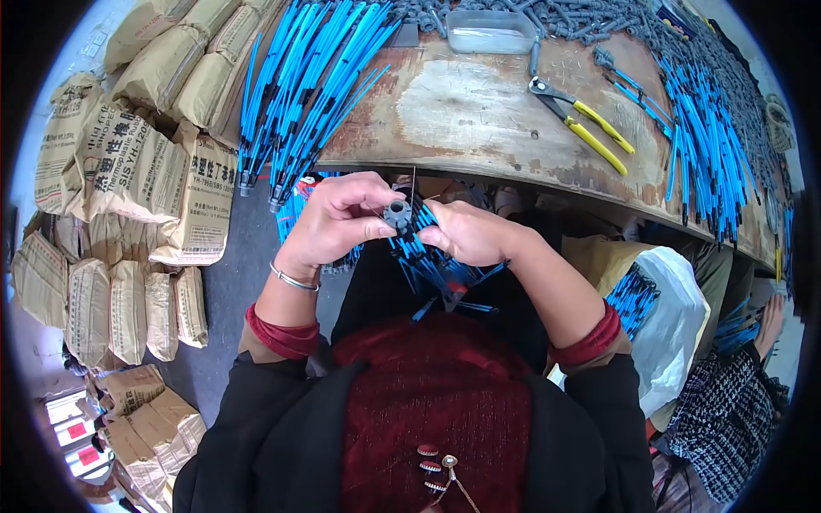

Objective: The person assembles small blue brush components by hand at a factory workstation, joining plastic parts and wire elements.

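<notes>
In front of my chest, just off the table's near edge, my left hand [342, 221] is closed, pinching a round grey plastic fitting [397, 217] that has a hole in its middle and notches around its rim. Several thin blue tubes [412, 250] with black parts hang below the fitting toward my lap. My right hand [469, 235] is closed on the blue tubes beside the fitting, its thumb bent toward them. A thin, dark, wire-like piece [414, 184] stands up between the hands; which hand holds it, if either, I cannot tell.
On the worn wooden table [462, 111] lie yellow-handled pliers [590, 137], a clear plastic tray [490, 32], grey fittings [590, 21] and blue tube bundles [316, 77]. Paper sacks [128, 154] are stacked left. At right are a white sack [680, 333] and another person's sleeve [727, 419].
</notes>
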`<state>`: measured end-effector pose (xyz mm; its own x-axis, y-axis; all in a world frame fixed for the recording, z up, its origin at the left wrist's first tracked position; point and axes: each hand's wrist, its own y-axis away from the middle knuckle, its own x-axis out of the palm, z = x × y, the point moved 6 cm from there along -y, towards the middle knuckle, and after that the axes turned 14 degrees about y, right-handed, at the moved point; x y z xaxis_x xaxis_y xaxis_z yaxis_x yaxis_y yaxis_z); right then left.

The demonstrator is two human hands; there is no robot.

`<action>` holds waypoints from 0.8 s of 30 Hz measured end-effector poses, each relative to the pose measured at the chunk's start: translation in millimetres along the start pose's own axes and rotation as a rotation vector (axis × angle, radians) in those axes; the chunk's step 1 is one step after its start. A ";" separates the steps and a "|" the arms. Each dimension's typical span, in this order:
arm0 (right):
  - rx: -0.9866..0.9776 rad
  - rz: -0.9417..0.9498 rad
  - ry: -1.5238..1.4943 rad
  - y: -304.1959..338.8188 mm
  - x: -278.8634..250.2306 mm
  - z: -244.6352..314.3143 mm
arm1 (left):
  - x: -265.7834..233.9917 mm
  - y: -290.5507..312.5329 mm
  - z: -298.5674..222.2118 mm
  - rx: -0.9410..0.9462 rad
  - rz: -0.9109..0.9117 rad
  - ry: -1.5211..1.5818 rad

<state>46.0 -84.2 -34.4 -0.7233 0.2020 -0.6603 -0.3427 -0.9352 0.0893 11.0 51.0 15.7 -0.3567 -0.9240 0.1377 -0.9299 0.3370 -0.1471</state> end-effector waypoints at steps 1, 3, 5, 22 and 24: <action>0.020 -0.012 -0.005 0.4 2.0 -1.2 | -1.8 -0.2 1.5 -0.012 -0.014 0.001; 0.058 -0.035 -0.013 2.5 6.6 -2.7 | -2.2 -0.9 6.2 -0.053 -0.036 0.060; -0.009 -0.100 -0.087 3.1 11.3 -5.6 | -4.3 -3.4 12.7 -0.131 -0.068 0.184; 0.263 -0.666 -0.289 30.0 12.0 -21.8 | 34.1 -9.6 51.8 0.044 -0.763 0.215; 0.291 -0.692 -0.240 27.6 11.5 -15.8 | 45.8 -6.3 31.0 0.179 -0.761 -0.288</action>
<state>37.6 -112.3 -51.3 -0.3868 0.7986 -0.4611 -0.8813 -0.4673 -0.0700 3.3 1.0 -7.5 0.4231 -0.9060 0.0098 -0.8708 -0.4096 -0.2721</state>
